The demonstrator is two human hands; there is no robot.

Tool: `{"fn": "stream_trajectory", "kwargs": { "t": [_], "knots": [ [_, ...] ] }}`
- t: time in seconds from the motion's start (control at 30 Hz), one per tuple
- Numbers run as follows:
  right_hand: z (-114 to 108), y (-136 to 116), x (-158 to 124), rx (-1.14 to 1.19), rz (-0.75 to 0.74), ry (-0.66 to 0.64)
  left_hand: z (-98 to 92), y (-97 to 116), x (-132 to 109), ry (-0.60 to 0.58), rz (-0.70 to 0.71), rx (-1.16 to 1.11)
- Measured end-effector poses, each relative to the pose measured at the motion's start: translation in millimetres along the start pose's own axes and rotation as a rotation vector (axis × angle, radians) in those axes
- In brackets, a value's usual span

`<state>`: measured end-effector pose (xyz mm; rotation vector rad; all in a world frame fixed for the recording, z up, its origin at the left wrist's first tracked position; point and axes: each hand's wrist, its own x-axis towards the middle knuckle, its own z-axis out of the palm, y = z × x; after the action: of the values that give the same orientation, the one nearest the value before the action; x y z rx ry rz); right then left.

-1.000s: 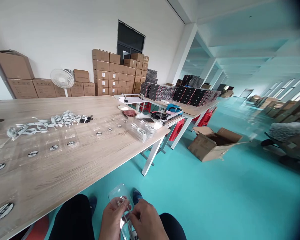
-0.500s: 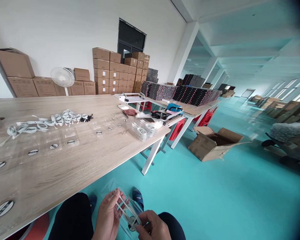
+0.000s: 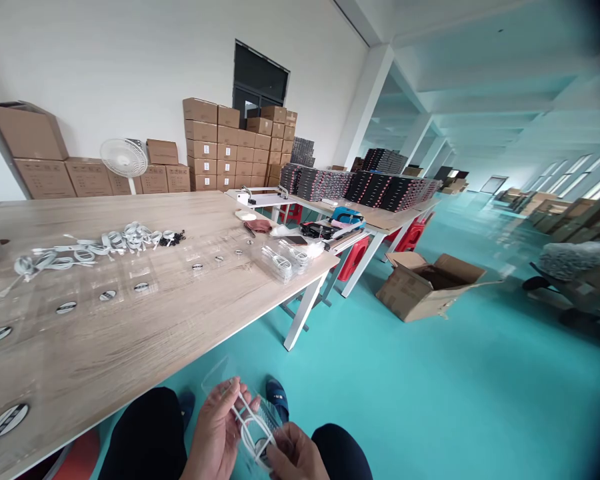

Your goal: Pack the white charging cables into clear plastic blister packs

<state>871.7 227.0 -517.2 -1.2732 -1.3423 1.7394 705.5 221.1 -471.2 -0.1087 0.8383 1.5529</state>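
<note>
A coiled white cable (image 3: 251, 437) lies in a clear plastic bag (image 3: 215, 375) between my hands, above my lap. My left hand (image 3: 215, 427) pinches the cable and bag near the upper end of the coil, thumb on top. At the lower end, the fingers of my right hand (image 3: 297, 455) are closed on the bag and coil, beside a dark round label partly hidden by them. On the table to the left lie bundled white cables (image 3: 125, 238) and a row of clear bags with black-and-white oval labels (image 3: 107, 295).
The wooden table (image 3: 180, 333) runs along my left. Several bagged cables (image 3: 285, 259) lie near its far right corner. An open carton (image 3: 427, 287) stands on the green floor. Stacked cartons (image 3: 220, 147) and a white fan (image 3: 124, 159) are at the wall.
My right hand has shifted slightly left, and the cable coil looks rounder and a little further left in the bag. My left hand has barely moved.
</note>
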Motion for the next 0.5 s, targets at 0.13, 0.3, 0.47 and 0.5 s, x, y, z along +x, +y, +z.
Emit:
{"fn": "stream_trajectory", "kwargs": {
  "t": [0.13, 0.3, 0.47, 0.5],
  "knots": [
    [-8.0, -19.0, 0.1, -0.069, -0.036, -0.065, -3.8, -4.8, -0.6, -0.087, -0.012, 0.156],
    [-8.5, -44.2, 5.0, -0.091, -0.101, -0.107, -2.2, -17.6, -5.5, -0.094, 0.018, 0.267],
    [3.9, -60.6, 0.1, -0.467, -0.151, -0.049, -1.9, -16.3, -8.0, -0.077, -0.043, 0.269],
    [5.3, -60.9, 0.0, -0.504, -0.175, -0.040, -1.4, -13.7, -8.0, -0.078, -0.062, 0.274]
  ]
}}
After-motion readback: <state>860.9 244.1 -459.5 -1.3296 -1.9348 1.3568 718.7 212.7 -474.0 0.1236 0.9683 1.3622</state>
